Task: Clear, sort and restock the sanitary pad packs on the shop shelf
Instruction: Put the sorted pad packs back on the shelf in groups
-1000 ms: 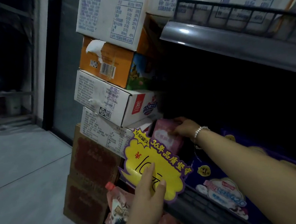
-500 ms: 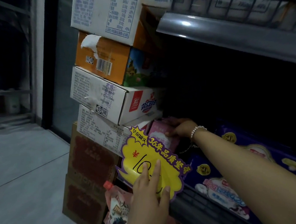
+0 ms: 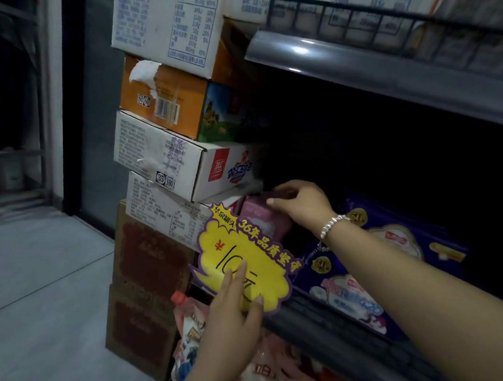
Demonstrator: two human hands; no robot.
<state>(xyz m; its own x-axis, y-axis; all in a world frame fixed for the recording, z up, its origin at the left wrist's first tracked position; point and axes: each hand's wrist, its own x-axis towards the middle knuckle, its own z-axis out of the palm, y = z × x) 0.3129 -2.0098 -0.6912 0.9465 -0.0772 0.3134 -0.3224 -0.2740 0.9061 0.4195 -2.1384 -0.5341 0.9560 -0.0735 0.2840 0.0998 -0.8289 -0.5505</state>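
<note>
Notably, head view, one line to each part:
Right hand: the right hand reaches into the dark shelf bay, fingers curled over the top of the pink pad pack, grasping it.
Pink pad pack: stands at the left end of the shelf, half hidden behind the yellow price sign, close under the stacked cartons.
Left hand: the left hand lies with straight fingers against the sign, closed on nothing.
Purple pad packs: the purple pad packs lie just right of the pink one, beneath the right forearm.
Risk, sign: pulling the pack forward could catch the sign and bend or unclip it if the left hand lets go.
Risk, neighbours: the forearm may drag a purple pack off the shelf lip.
Risk, sight: the bay is dark; a pack further back could be missed.
</note>
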